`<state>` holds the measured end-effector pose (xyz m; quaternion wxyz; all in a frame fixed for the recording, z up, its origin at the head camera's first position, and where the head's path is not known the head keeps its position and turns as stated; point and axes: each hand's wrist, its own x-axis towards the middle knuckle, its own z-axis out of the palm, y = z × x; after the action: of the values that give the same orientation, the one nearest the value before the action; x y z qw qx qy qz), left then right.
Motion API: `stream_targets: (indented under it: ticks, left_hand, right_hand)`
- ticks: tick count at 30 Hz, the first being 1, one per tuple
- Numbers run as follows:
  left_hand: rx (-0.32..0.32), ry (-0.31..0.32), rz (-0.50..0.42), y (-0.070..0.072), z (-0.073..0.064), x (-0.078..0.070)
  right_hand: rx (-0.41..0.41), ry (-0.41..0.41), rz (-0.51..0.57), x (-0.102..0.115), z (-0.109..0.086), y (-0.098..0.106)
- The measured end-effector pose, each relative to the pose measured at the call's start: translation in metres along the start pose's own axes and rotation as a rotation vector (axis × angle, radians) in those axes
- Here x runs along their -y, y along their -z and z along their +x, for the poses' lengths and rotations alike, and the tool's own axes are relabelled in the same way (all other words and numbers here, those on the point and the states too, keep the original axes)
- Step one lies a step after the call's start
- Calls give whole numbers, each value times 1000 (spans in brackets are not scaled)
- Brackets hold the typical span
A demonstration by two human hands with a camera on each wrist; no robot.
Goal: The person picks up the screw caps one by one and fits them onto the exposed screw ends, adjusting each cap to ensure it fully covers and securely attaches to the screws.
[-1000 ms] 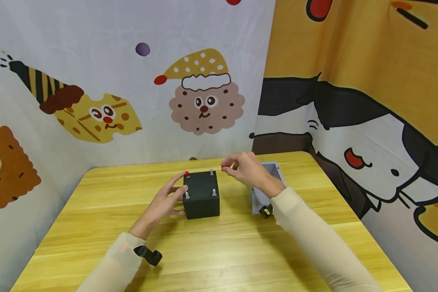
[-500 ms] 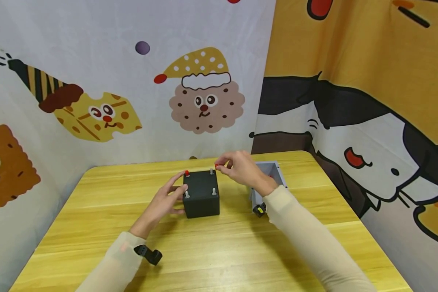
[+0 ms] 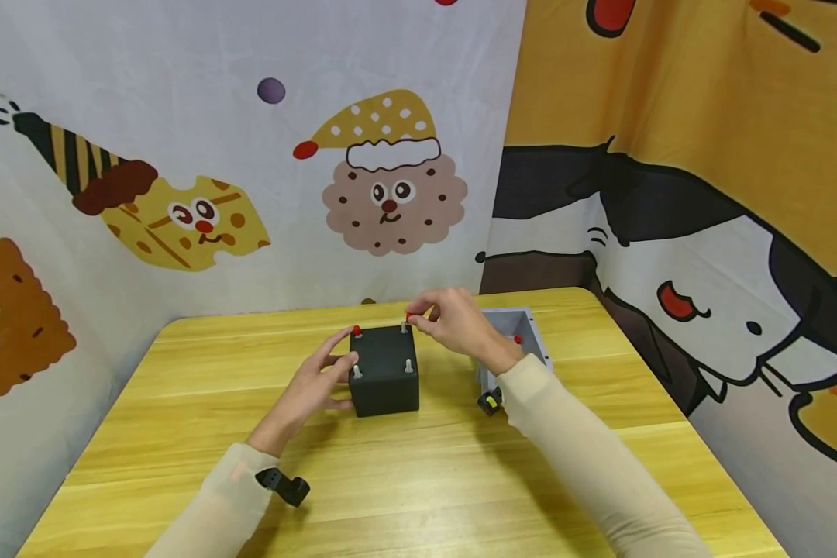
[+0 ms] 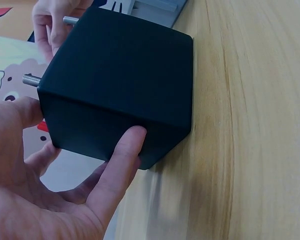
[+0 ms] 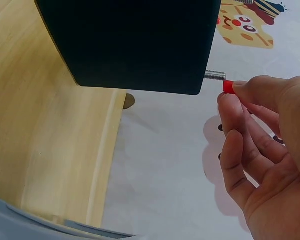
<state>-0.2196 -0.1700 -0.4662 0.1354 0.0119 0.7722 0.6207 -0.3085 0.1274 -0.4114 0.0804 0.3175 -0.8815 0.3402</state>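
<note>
A black box [image 3: 384, 372] stands on the table with threaded metal posts rising from its top corners. One small red cap [image 3: 356, 331] sits on the far left post. My left hand [image 3: 315, 380] holds the box's left side, its fingers and thumb spread against it. Between thumb and forefinger, my right hand [image 3: 453, 322] pinches another red cap [image 5: 229, 87]. That cap is at the tip of the far right post [image 5: 215, 75], in line with it; how far it is on cannot be told. The near left post [image 3: 358, 372] and near right post [image 3: 408, 366] are bare.
A grey bin [image 3: 516, 318] stands right of the box, partly behind my right forearm, with a red piece [image 3: 518, 339] inside. The wooden table [image 3: 390, 480] ends at a printed cloth backdrop [image 3: 216, 294].
My right hand has moved left with the red cap, from beside the box to the far right post. More of the bin shows. The left hand and box have stayed put.
</note>
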Motion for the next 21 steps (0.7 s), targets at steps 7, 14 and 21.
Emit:
stream_targets:
  ticks: [7,14,21]
  left_hand:
    - [8,-5,8,0,-1,-1]
    - [8,-16,23,0,-2,0]
    - [2,-16,24,0,-2,-1]
  right_hand:
    - [2,-13,-4,2,0,-1]
    - [-1,-20,14,2,-1,-3]
    - [-2,-26,11,3,0,-5]
